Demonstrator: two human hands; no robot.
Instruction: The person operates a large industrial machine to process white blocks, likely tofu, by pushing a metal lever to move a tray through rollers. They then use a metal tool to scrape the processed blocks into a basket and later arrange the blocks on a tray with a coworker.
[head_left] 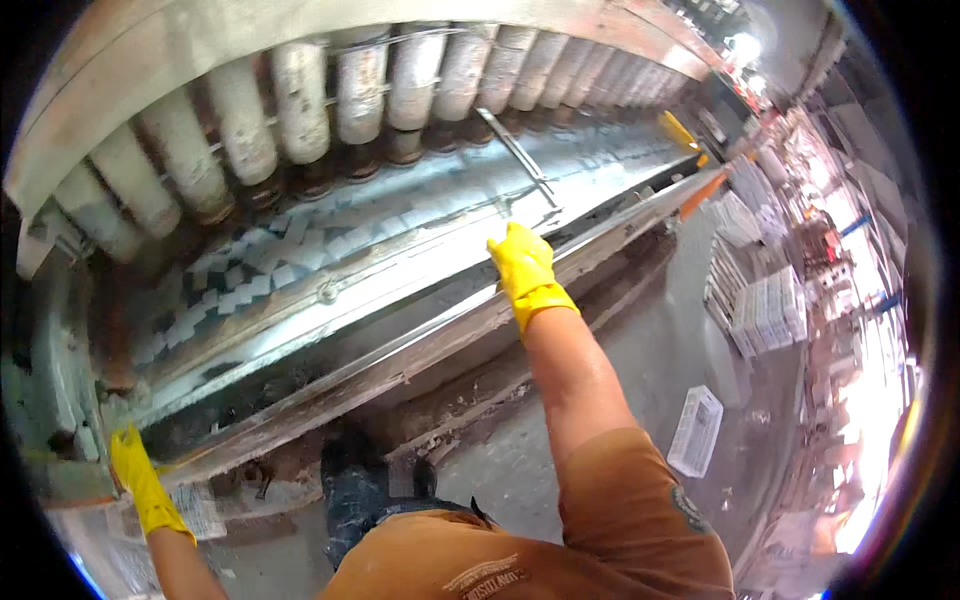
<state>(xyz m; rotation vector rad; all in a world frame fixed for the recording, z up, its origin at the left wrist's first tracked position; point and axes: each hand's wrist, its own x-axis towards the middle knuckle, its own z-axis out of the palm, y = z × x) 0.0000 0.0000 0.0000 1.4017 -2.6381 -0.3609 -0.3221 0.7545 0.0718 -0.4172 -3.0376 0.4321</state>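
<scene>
I look down along a long metal trough (400,270) holding many small white blocks (250,270), under a row of pale cylinders (300,100). My right hand (522,268), in a yellow glove, rests on the trough's front rail (440,335), fingers curled over its edge. My left hand (138,480), also in a yellow glove, grips the same rail's near end at the lower left. A thin metal bar (515,150) lies across the trough just beyond my right hand.
A wet concrete floor (640,370) runs along the right of the machine. A white crate (696,430) lies on it, and stacks of white crates (765,305) stand further right. My boots (350,470) stand by the machine's base.
</scene>
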